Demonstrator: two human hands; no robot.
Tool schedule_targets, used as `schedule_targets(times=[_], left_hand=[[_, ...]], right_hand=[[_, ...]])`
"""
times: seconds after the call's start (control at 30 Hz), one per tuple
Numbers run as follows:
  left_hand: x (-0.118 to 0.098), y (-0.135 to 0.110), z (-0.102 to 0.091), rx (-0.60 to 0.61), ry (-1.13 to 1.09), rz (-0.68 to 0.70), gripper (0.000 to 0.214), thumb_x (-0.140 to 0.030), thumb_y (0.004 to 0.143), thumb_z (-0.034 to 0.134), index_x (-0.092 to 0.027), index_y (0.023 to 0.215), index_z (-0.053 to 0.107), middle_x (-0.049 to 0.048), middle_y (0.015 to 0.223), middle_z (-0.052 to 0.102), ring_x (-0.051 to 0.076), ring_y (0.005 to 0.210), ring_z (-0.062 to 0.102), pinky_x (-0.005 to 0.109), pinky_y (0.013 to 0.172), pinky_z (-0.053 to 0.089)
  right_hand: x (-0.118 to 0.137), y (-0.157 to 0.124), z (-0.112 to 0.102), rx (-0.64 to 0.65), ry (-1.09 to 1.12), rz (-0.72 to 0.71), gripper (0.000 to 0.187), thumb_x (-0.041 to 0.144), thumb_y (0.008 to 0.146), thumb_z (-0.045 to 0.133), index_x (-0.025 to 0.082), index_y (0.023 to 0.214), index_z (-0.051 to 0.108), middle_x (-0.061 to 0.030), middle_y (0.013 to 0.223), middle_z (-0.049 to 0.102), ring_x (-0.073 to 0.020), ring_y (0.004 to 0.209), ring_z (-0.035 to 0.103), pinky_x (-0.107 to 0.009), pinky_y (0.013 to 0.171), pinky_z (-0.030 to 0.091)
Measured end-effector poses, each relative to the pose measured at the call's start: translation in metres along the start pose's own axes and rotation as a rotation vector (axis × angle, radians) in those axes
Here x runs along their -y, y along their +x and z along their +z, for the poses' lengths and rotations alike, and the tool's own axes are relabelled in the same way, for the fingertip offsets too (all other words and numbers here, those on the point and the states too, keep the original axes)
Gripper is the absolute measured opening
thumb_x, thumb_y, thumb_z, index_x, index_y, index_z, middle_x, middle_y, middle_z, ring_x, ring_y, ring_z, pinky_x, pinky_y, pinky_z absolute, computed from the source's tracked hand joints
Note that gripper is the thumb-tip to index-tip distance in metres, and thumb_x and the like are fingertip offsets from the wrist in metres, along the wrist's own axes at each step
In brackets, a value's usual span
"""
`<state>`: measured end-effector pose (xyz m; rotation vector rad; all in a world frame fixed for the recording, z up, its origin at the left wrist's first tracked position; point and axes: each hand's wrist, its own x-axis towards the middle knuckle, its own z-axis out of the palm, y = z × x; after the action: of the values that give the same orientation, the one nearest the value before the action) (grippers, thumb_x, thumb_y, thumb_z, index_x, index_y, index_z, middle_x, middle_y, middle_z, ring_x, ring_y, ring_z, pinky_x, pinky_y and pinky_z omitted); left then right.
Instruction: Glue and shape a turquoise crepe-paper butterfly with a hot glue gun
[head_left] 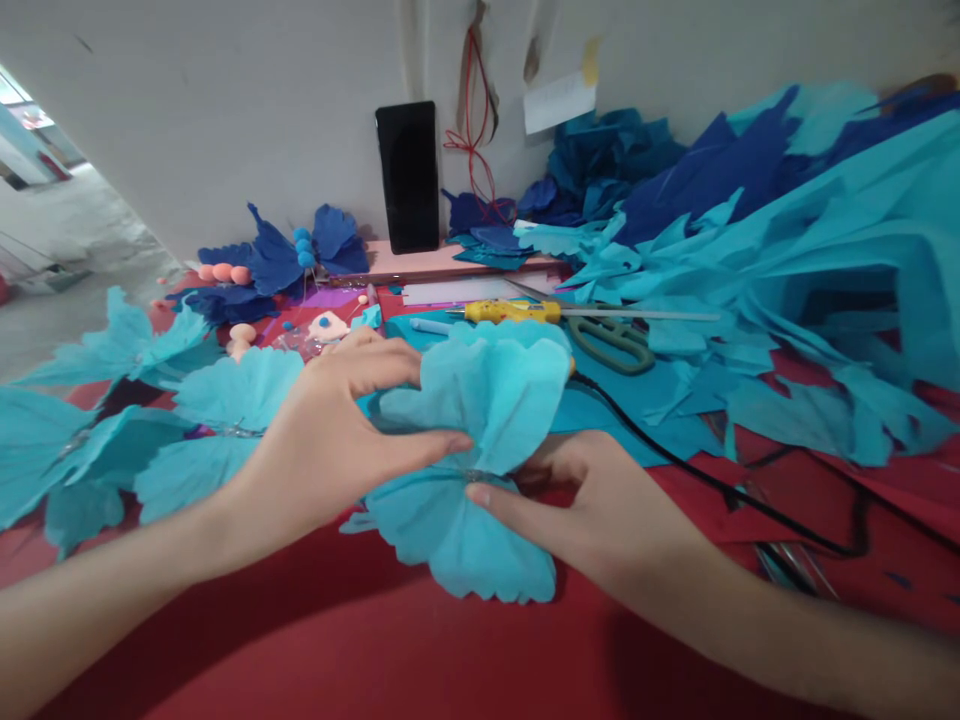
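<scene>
A light blue crepe paper flower (480, 440) with ruffled petals lies on the red table surface (360, 640) in front of me. My left hand (330, 440) curls over its left side, thumb and fingers pinching the gathered middle. My right hand (592, 510) grips the same pinched middle from the right, thumb on top of a lower petal. Both hands meet at the flower's centre, where a thin wire seems wrapped.
Finished light blue flowers (150, 420) lie at left, dark blue ones (285, 260) behind. A heap of blue paper (787, 260) fills the right. Yellow-handled tool (517, 311), green scissors (615, 345), a black cable (712, 480) and an upright black phone (407, 175) stand beyond.
</scene>
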<state>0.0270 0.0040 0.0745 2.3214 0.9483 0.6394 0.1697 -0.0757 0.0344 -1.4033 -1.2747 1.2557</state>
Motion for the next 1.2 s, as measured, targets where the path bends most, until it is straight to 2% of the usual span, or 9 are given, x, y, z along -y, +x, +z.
schedule_targets(times=[0.13,0.23,0.4,0.57,0.77,0.97,1.1,1.2], left_hand=[[0.0,-0.003,0.0,-0.048,-0.016,0.035,0.015,-0.031,0.062,0.074,-0.021,0.065,0.064,-0.002,0.068,0.06,0.017,0.068,0.049,0.032,0.062,0.04],[0.0,-0.005,0.001,-0.095,-0.012,0.118,0.016,-0.032,0.064,0.073,-0.022,0.062,0.061,-0.0035,0.068,0.061,0.016,0.069,0.05,0.031,0.065,0.041],[-0.001,-0.004,-0.002,-0.074,0.05,0.163,0.013,-0.028,0.063,0.074,-0.021,0.065,0.063,-0.0026,0.069,0.062,0.016,0.069,0.051,0.03,0.062,0.042],[0.0,-0.005,-0.006,-0.092,0.145,0.132,0.028,-0.035,0.06,0.076,-0.022,0.083,0.067,-0.0003,0.076,0.063,0.018,0.07,0.055,0.032,0.067,0.046],[0.006,-0.005,-0.003,-0.066,0.185,0.175,0.038,-0.045,0.061,0.073,-0.021,0.09,0.067,0.0028,0.084,0.065,0.021,0.077,0.061,0.028,0.06,0.047],[0.001,-0.006,-0.004,-0.017,0.164,0.186,0.025,-0.032,0.06,0.075,-0.023,0.08,0.064,-0.0049,0.07,0.062,0.011,0.058,0.051,0.024,0.053,0.04],[-0.003,-0.006,-0.006,-0.007,0.158,0.164,0.014,-0.025,0.06,0.074,-0.023,0.067,0.062,-0.0055,0.066,0.056,0.01,0.057,0.046,0.023,0.051,0.036],[-0.004,-0.007,-0.005,-0.017,0.162,0.155,0.016,-0.024,0.059,0.075,-0.023,0.065,0.06,-0.006,0.065,0.054,0.011,0.058,0.046,0.024,0.053,0.035]], right_hand=[[0.0,-0.002,0.001,0.01,0.025,0.007,0.011,0.02,0.066,0.057,0.019,0.057,0.063,-0.0022,0.062,0.067,-0.0165,0.061,0.064,-0.022,0.053,0.052],[0.0,-0.001,0.001,0.015,0.023,0.006,0.013,0.022,0.067,0.056,0.018,0.058,0.063,-0.0021,0.061,0.066,-0.016,0.061,0.064,-0.022,0.053,0.051],[-0.004,0.0,0.0,0.024,-0.101,0.01,0.018,0.027,0.068,0.055,0.016,0.055,0.061,-0.0023,0.055,0.062,-0.0152,0.057,0.06,-0.023,0.051,0.048],[-0.009,0.0,0.002,0.042,-0.169,-0.001,0.022,0.029,0.068,0.051,0.016,0.05,0.054,-0.0003,0.051,0.053,-0.0097,0.049,0.047,-0.021,0.045,0.039],[-0.012,0.001,0.003,0.046,-0.236,0.006,0.024,0.03,0.066,0.048,0.016,0.046,0.046,0.0026,0.047,0.033,-0.0062,0.048,0.028,-0.021,0.043,0.025],[-0.015,-0.003,0.004,0.089,-0.248,0.012,0.022,0.032,0.068,0.047,0.015,0.057,0.057,0.0026,0.05,0.037,-0.0067,0.05,0.029,-0.022,0.045,0.025],[-0.013,-0.005,0.005,0.07,-0.27,-0.009,0.02,0.03,0.067,0.048,0.016,0.057,0.057,0.003,0.048,0.037,-0.0066,0.048,0.028,-0.022,0.044,0.024],[-0.012,-0.005,0.005,0.073,-0.282,-0.01,0.02,0.03,0.067,0.047,0.016,0.056,0.057,0.003,0.048,0.036,-0.0065,0.048,0.028,-0.022,0.044,0.024]])
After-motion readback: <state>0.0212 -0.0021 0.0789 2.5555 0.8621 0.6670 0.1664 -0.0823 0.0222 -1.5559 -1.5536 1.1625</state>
